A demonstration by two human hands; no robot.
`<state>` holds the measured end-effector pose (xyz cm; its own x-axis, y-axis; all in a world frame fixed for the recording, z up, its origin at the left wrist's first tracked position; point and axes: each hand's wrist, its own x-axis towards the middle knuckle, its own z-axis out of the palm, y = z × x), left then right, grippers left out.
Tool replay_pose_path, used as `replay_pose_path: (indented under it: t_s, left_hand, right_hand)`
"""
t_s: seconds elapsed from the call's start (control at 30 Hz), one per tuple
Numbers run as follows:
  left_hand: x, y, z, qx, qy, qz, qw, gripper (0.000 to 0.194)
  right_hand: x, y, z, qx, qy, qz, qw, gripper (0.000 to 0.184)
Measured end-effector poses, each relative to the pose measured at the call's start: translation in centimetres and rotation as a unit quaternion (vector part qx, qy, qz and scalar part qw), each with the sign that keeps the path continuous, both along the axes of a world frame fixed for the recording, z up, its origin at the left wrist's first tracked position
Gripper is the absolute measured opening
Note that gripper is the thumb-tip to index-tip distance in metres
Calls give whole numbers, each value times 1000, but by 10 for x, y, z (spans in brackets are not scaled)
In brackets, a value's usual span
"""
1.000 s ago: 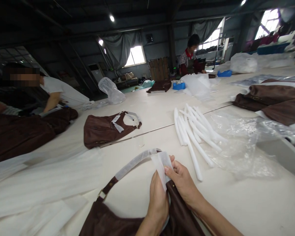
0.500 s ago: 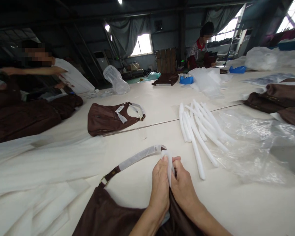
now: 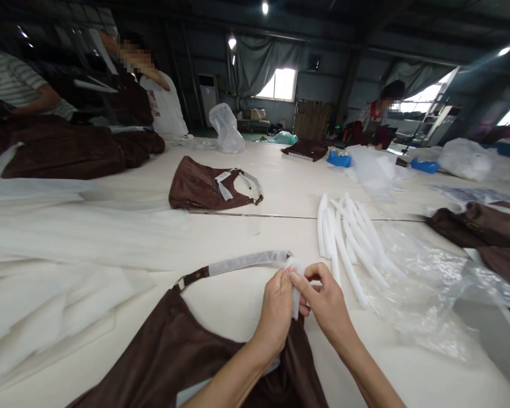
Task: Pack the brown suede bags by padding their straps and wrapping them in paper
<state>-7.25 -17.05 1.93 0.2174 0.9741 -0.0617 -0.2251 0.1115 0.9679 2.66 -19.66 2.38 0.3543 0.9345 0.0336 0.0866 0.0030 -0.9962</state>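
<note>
A brown handbag [image 3: 153, 345] lies in front of me, its strap [image 3: 242, 263] arching away across the table and partly covered in a pale wrap. At the strap's right end, a strip of white foam wrap [image 3: 296, 303] goes around the strap just above the bag's body. My left hand [image 3: 276, 306] grips this wrapped part from the left side. With thumb and fingertips, my right hand [image 3: 323, 294] pinches the wrap near its upper end, close to the left thumb. The strap beneath the wrap there is hidden.
White foam tubes [image 3: 352, 243] lie right of centre beside clear plastic bags [image 3: 425, 283]. White sheets [image 3: 68, 272] spread over the left. Another brown handbag [image 3: 208, 184] lies further back; more brown bags [image 3: 68, 147] pile up at left. Co-workers stand beyond the table.
My right hand has shifted from closing around the strap's side to pinching the wrap near its top. The left hand stays on the strap. The head view has turned left.
</note>
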Motion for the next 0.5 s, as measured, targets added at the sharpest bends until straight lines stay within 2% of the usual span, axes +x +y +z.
replay_pose_path:
  t_s: [0.1,0.2,0.33,0.5]
  left_hand:
    - [0,1,-5,-6,-5,-10,1000,49]
    - [-1,0,-8,-19,-28,-34,999,50]
    - [-1,-3,-9,-14,-52,-61,997,43]
    - [0,1,-12,-18,-44,-50,998,42]
  right_hand:
    - [-5,15,4,-6,61,56,997,40]
    - [-5,21,1,12,80,53,995,39]
    - [0,26,-4,-5,110,48,993,42]
    - [4,29,-9,-50,174,89,979,45]
